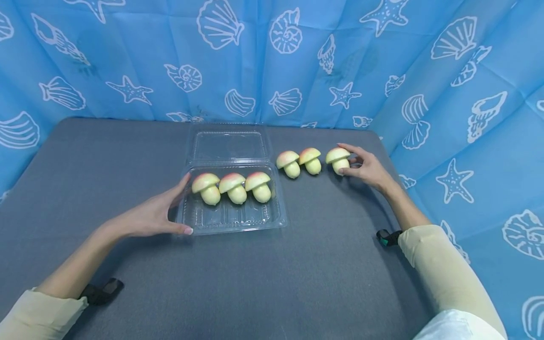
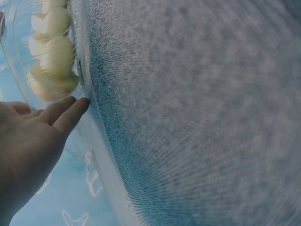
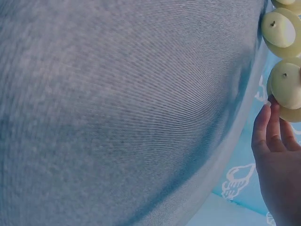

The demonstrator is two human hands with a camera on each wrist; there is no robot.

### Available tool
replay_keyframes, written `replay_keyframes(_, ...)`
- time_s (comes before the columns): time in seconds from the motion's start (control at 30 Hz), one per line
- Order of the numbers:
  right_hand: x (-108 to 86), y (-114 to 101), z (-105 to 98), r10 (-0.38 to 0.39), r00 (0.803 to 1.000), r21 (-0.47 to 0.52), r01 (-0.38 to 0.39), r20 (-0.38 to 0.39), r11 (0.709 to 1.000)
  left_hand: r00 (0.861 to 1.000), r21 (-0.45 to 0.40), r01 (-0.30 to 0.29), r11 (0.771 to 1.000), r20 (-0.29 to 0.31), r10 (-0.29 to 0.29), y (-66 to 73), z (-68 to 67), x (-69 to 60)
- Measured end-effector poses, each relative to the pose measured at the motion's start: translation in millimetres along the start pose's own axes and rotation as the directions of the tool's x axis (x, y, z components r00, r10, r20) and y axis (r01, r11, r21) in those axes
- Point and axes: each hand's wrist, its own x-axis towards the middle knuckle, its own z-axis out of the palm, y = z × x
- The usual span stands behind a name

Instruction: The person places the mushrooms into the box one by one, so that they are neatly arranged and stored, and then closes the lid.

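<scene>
At the right of the head view, my right hand (image 1: 367,167) pinches a pale green mushroom-shaped piece (image 1: 338,159) between fingers and thumb. In the right wrist view its rounded stem end (image 3: 287,87) faces the camera, and the thumb is mostly out of frame. My left hand (image 1: 155,212) spans the left side of a clear plastic clamshell box (image 1: 238,230), fingers fairly straight along its edge, thumb by the front corner. Within the box three similar pieces stand in a row, the left one (image 1: 208,190) nearest that hand. The left wrist view shows straight fingers (image 2: 66,115) at the box's side.
Two more mushroom-shaped pieces, one with a reddish cap (image 1: 310,160), lie between the box and my right hand. The box's transparent lid (image 1: 229,146) lies folded back. A grey cloth-covered table (image 1: 272,288) meets a blue shell-patterned curtain (image 1: 255,61) behind and at the right.
</scene>
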Motion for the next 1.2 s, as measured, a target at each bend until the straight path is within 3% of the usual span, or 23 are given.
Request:
replay_keyframes(0.17, -2.0, -8.1, -0.5, -0.012, 1.000, 0.021, 0.013, -0.025, 1.000, 1.000, -0.001, -0.009, 1.000, 0.000, 0.009, 0.1, 0.0, -0.4)
replay_keyframes(0.5, -15.6, -54.0, -0.9, -0.047, 0.998, 0.061, 0.050, -0.036, 0.997, 1.000, 0.036, -0.018, 0.999, -0.008, 0.019, -0.2, 0.4, -0.6)
replay_keyframes(0.9, -15.2, -76.5, 8.6, -0.156, 0.987, 0.047, 0.157, -0.029, 0.986, 1.000, 0.025, 0.001, 1.000, -0.002, -0.001, -3.9, 1.9, 0.7)
replay_keyframes(1.2, -13.8, -95.0, 15.4, -0.191, 0.982, 0.047, 0.191, 0.006, 0.981, 1.000, 0.035, 0.002, 0.999, -0.006, -0.002, -2.6, 1.8, 0.7)
